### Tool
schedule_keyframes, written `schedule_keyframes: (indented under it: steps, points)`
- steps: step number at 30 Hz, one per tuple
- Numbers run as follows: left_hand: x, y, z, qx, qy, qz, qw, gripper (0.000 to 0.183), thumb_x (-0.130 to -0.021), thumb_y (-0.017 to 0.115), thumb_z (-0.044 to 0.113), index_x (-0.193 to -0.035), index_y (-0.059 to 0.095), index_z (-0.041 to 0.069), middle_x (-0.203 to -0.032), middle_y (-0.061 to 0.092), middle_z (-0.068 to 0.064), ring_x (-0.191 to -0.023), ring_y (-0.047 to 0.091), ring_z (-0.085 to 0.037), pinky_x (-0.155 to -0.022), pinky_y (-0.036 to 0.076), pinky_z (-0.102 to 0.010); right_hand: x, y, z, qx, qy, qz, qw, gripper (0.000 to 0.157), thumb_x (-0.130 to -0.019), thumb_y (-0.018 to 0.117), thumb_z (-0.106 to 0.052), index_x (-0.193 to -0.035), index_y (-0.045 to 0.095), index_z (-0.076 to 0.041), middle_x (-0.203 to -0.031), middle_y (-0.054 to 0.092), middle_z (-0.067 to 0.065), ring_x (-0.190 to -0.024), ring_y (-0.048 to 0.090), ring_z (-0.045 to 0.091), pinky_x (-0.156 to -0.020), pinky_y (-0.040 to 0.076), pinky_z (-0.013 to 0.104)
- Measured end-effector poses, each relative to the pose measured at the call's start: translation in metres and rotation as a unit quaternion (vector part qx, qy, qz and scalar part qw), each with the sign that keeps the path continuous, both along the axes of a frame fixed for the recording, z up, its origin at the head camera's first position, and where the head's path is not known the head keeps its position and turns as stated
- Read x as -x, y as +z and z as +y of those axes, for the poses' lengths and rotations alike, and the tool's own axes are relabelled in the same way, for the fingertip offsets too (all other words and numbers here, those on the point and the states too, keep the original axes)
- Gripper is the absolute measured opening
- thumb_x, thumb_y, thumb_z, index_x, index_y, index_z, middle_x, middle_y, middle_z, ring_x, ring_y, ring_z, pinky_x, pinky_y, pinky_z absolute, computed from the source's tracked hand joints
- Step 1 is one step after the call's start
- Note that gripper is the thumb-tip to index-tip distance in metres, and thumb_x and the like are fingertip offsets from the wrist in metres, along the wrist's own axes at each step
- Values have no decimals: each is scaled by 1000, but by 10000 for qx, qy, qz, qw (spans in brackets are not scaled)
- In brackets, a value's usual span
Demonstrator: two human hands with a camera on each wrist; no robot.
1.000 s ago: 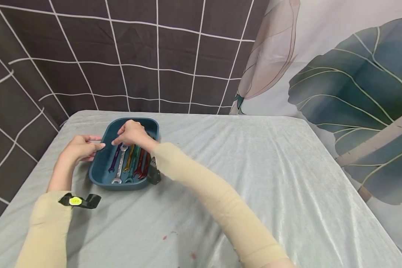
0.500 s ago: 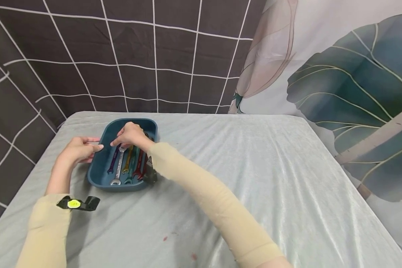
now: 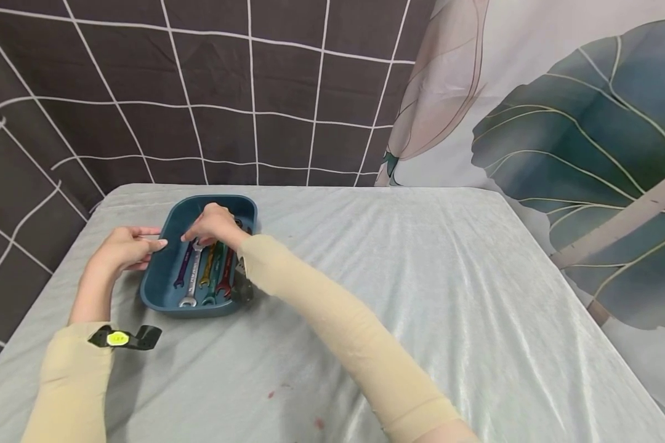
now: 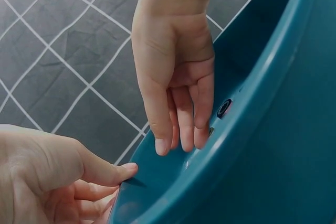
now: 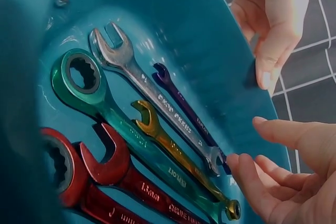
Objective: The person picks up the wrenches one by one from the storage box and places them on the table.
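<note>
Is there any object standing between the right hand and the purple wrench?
Nothing visible does: the right hand has its fingers near one end of the purple wrench. The silver wrench lies beside it, not across it.

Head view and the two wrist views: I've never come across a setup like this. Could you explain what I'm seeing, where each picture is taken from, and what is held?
There is no machine: a person's bare left hand and right hand do the work. The head view is taken from the person's head, looking forward and down; each wrist view is taken from that wrist, looking at its hand's work. On the cloth-covered table sits a blue tray. In it lie a purple wrench, a silver wrench, a gold wrench, a green wrench and two red wrenches. The left hand's grip pinches the tray's left rim. The right hand is over the far ends of the wrenches, with none seen in its grip.
</note>
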State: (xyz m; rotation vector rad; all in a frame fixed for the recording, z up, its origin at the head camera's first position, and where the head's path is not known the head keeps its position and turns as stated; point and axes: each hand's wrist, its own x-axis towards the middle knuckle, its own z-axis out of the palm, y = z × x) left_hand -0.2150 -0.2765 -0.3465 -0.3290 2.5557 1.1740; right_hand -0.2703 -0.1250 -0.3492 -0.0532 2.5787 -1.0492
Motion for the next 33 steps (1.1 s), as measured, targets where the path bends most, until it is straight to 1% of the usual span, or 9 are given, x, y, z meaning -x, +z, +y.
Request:
schedule_keyframes:
  steps: [8, 9, 15, 16, 17, 18, 21, 27, 33]
  points:
    - [2, -2, 0, 22, 54, 0, 10000, 57, -96, 54, 20, -141, 35, -10, -79, 50, -2, -70, 50, -11, -60, 51, -25, 4, -2, -6, -173, -248, -178, 9994, 30, -71, 86, -27, -92, 70, -12, -67, 68, 1, -59, 68, 11, -55, 53, 23]
    - [3, -4, 0, 25, 188, -17, 9998, 56, -96, 55, 20, -141, 37, -8, -79, 51, -2, -69, 50, -11, -60, 51, -26, 5, -2, -6, -182, -243, -190, 9994, 31, -71, 86, -27, -94, 70, -12, -68, 67, 1, -59, 68, 11, -55, 53, 23]
    - [6, -7, -3, -5, 244, -7, 9997, 56, -95, 57, 22, -141, 38, -6, -80, 52, -3, -69, 51, -12, -60, 51, -27, 5, 3, -8, -186, -235, -295, 9991, 41, -73, 85, -26, -105, 63, -12, -81, 64, 1, -62, 68, 12, -56, 54, 22]
    - [6, -7, -4, -19, 120, 13, 9999, 57, -96, 56, 21, -141, 37, -8, -81, 51, -4, -70, 50, -12, -61, 51, -27, 5, 4, -8, -197, -236, -306, 9991, 43, -73, 85, -26, -107, 63, -12, -83, 63, 1, -62, 68, 12, -56, 54, 22]
    - [6, -7, -4, -20, 124, 9, 9999, 57, -96, 56, 21, -141, 37, -8, -80, 51, -4, -70, 50, -12, -61, 51, -27, 5, 5, -8, -225, -235, -309, 9990, 44, -73, 85, -26, -108, 62, -13, -85, 63, 1, -63, 68, 12, -56, 54, 22]
    - [7, -7, -4, -4, 206, -16, 9998, 56, -96, 56, 22, -141, 38, -7, -79, 51, -3, -69, 51, -12, -60, 51, -28, 5, 6, -9, -261, -225, -305, 9989, 44, -73, 85, -26, -108, 61, -13, -86, 62, 1, -63, 69, 12, -57, 54, 22]
    - [7, -5, -3, 23, 177, -21, 9998, 55, -97, 54, 21, -141, 37, -7, -79, 51, -2, -69, 50, -12, -61, 51, -28, 6, 9, -11, -315, -238, -298, 9988, 42, -73, 85, -26, -105, 60, -13, -86, 61, 1, -64, 69, 12, -57, 54, 22]
    - [2, 3, -1, -3, -30, -8, 10000, 57, -97, 52, 19, -142, 33, -10, -80, 51, -2, -71, 49, -11, -62, 51, -26, 9, 10, -20, -167, -466, -404, 9980, 36, -71, 86, -21, -96, 61, -13, -80, 60, 1, -63, 69, 13, -56, 55, 22]
    - [-1, 3, 0, 3, -10, -21, 10000, 56, -97, 52, 19, -142, 33, -10, -81, 51, -1, -71, 49, -11, -62, 51, -25, 7, 9, -29, -490, -553, -378, 9966, 31, -72, 85, -22, -93, 65, -14, -75, 60, 0, -62, 69, 12, -55, 54, 21]
